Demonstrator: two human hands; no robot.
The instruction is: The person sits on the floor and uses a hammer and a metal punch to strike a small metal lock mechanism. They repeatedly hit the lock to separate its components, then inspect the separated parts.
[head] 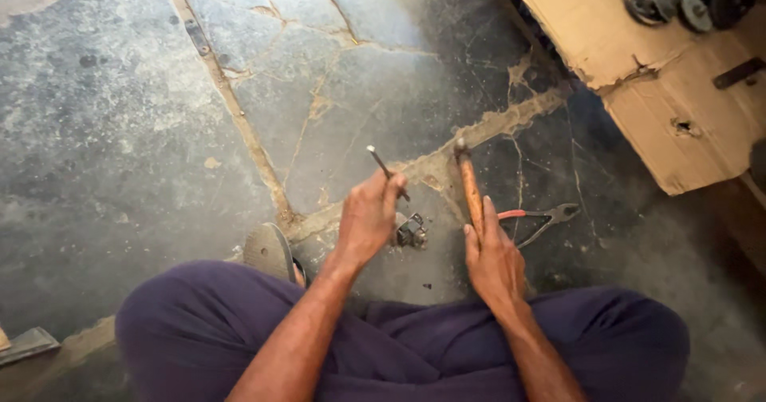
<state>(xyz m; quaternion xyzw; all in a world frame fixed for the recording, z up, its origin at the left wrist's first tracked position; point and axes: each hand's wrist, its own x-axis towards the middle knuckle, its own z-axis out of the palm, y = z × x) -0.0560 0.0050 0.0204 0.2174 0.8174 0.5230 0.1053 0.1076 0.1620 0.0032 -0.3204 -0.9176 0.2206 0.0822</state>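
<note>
Soft, even daylight falls on the stone floor [120, 130], brighter toward the upper left and dimmer at the lower right corner. Shadows are faint. The hammer [469, 185] shows slight motion blur. Edges bend a little from the wide lens.

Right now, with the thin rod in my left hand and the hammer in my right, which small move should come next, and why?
Probably lower the rod tip onto the small metal part first. The left hand holds it tilted above the part, and the right hand has the hammer raised.
</note>
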